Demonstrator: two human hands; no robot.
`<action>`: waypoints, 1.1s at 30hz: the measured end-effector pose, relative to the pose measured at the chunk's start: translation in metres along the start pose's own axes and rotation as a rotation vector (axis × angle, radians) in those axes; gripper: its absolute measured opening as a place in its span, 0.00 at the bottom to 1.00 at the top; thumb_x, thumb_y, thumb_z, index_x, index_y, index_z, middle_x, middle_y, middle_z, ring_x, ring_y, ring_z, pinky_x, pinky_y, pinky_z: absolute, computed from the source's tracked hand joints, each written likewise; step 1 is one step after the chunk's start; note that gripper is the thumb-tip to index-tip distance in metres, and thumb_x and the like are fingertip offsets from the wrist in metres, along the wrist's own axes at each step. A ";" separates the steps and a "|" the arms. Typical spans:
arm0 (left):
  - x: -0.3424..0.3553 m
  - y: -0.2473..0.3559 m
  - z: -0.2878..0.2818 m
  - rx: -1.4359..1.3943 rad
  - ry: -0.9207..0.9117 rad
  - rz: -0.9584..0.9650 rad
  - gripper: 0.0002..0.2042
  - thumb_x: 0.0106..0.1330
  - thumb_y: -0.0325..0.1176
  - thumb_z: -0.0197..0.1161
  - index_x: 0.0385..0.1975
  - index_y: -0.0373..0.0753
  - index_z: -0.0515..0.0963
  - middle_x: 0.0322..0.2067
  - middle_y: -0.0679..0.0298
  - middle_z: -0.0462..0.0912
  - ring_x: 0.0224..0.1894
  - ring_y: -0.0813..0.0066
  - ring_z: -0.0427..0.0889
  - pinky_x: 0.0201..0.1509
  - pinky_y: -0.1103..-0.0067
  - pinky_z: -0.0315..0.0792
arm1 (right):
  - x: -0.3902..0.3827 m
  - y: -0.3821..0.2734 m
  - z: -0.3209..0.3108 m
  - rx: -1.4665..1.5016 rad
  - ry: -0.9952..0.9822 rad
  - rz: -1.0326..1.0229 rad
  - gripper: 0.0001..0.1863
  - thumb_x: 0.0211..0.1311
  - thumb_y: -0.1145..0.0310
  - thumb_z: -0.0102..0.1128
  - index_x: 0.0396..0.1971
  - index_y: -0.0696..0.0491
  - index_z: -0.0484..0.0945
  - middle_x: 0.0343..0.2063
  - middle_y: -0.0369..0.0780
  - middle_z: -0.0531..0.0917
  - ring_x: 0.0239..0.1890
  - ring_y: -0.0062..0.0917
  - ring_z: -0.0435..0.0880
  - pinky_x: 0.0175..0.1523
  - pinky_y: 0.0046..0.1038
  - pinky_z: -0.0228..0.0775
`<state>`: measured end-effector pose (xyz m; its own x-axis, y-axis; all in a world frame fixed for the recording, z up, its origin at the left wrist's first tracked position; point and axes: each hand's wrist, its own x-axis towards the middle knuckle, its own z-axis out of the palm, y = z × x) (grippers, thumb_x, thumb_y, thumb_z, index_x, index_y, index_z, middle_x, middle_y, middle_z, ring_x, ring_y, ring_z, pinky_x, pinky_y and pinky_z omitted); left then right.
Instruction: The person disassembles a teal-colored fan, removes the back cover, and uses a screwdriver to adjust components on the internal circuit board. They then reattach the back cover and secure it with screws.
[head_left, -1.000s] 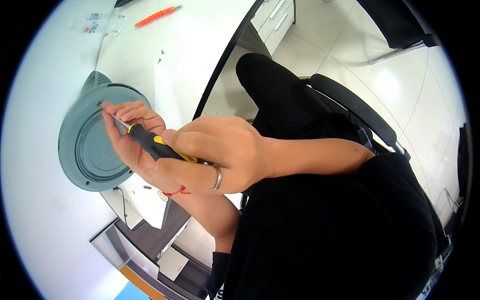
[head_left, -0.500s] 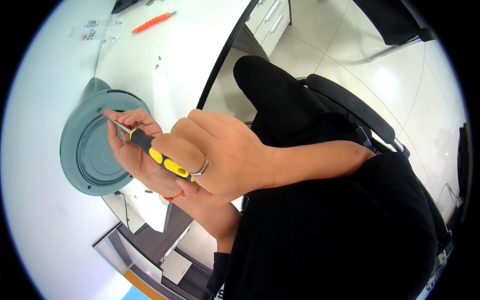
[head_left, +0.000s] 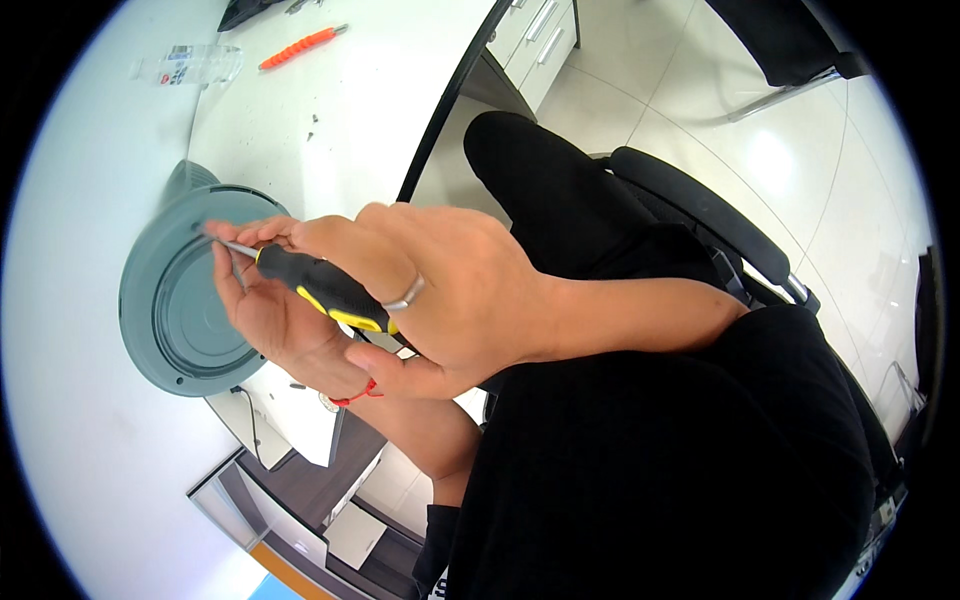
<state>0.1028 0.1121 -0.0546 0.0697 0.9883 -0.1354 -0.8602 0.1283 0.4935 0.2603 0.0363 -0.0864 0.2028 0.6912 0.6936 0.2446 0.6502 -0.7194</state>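
Observation:
My right hand (head_left: 440, 290) is wrapped round the black and yellow handle of a screwdriver (head_left: 325, 290), with a ring on one finger. The metal shaft points up and left toward a round grey-green plastic base (head_left: 150, 320) with concentric rings. At the shaft's tip, my left hand (head_left: 280, 310) has thumb and forefinger closed together, a red cord round its wrist. Anything small between those fingertips is hidden. The left palm lies beneath the screwdriver, in front of the base, whose right side it covers. A blur lies on the base just beyond the fingertips.
On the white table (head_left: 370, 90) lie an orange pen-like tool (head_left: 300, 48) and small dark bits (head_left: 312, 125). A clear plastic bottle (head_left: 195, 64) is at the far left. Below the base runs a black cable (head_left: 252, 420). A chair armrest (head_left: 700, 215) stands right of my legs.
My right hand has turned on the screwdriver's handle, its knuckles rolling over and the thumb now lower. The handle has rotated, showing less yellow. My left hand stays near the shaft's tip.

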 end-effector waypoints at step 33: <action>-0.004 0.001 -0.014 0.093 -0.351 -0.137 0.16 0.78 0.37 0.51 0.57 0.33 0.72 0.51 0.62 0.79 0.50 0.79 0.80 0.56 0.82 0.73 | 0.005 0.006 0.007 -0.213 0.060 -0.214 0.30 0.54 0.66 0.69 0.56 0.59 0.72 0.22 0.36 0.72 0.19 0.24 0.71 0.23 0.26 0.60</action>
<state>0.0943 0.1077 -0.0653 0.3634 0.9274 0.0890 -0.7828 0.2521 0.5690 0.2562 0.0461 -0.0875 0.1798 0.5217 0.8340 0.4799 0.6935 -0.5373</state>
